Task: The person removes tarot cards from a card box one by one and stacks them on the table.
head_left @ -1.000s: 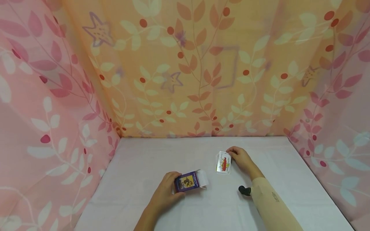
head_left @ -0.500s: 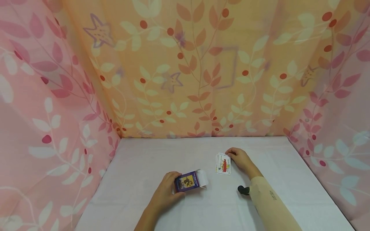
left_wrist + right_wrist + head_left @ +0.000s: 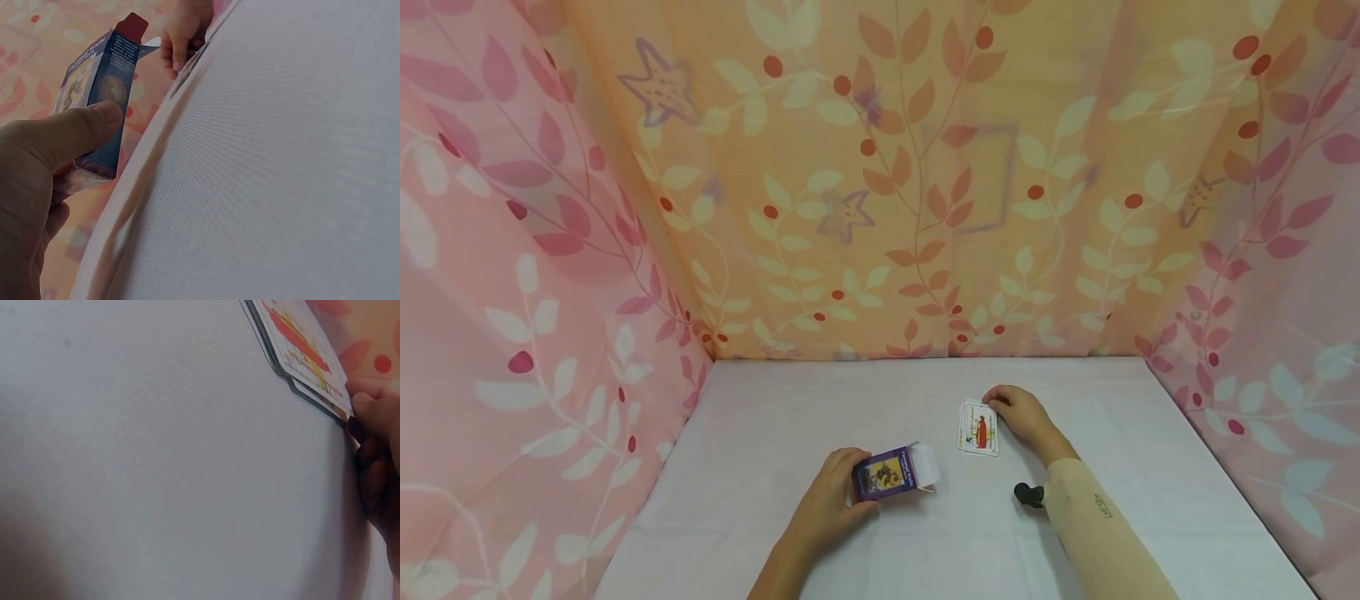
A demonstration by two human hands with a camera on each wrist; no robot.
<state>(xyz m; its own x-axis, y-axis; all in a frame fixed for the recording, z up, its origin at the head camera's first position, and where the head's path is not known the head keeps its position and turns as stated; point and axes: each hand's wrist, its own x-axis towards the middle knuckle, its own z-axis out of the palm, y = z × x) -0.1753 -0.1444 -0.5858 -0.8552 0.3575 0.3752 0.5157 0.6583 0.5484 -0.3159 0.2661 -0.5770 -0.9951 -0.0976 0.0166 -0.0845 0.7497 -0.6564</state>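
Note:
My left hand (image 3: 831, 504) grips a purple card box (image 3: 883, 473) by its sides, thumb along the near side. The box's end flap (image 3: 927, 467) stands open, facing right. Across from it, a small pile of cards (image 3: 977, 428) with white borders lies slightly fanned, the top one printed with a red figure. My right hand (image 3: 1021, 410) pinches the top right corner of the cards; in the right wrist view the thumb (image 3: 369, 407) is at the card's corner and the other fingers are curled lower down. The box's far side is hidden by the left hand.
A white cloth covers the table (image 3: 790, 408). Floral curtains (image 3: 865, 208) close in the back and both sides. A small black object (image 3: 1028, 495) sits at the right sleeve (image 3: 1097, 517).
The right hand has shifted very slightly left and down, and the top card sits a little lower on the pile. The left hand and the box hold still.

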